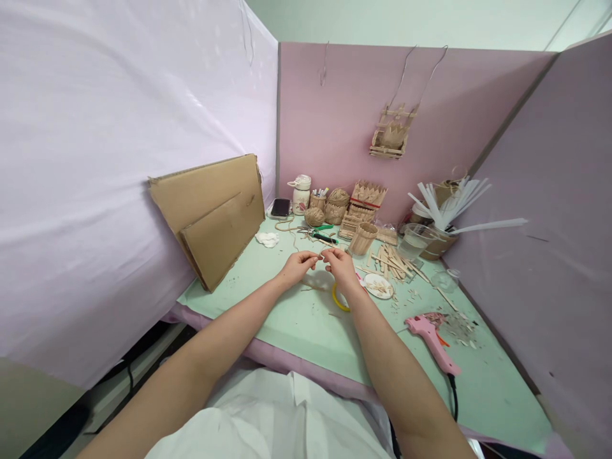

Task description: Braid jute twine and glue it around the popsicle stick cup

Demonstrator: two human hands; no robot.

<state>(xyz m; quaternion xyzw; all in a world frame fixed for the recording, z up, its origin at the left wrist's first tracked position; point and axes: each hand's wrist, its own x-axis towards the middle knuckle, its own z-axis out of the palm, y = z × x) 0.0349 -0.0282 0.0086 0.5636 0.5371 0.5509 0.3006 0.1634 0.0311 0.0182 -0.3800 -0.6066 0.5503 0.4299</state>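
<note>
Glue gun (434, 344) is shiny smooth pink plastic, cup (415, 241) looks like clear glossy plastic too. Sticks (389, 261) are bare matt wood, twine (314, 217) is rough and fibrous, cardboard (224, 223) is dull brown paper stuff. Phone's (280, 208) got a glossy dark face. Tabletop (296, 344) looks smooth and mostly matt, and that hanging wire (404, 69) is thin metal.

Small brown piece (320, 257), mostly hidden between hands (297, 266) (339, 262).
</note>
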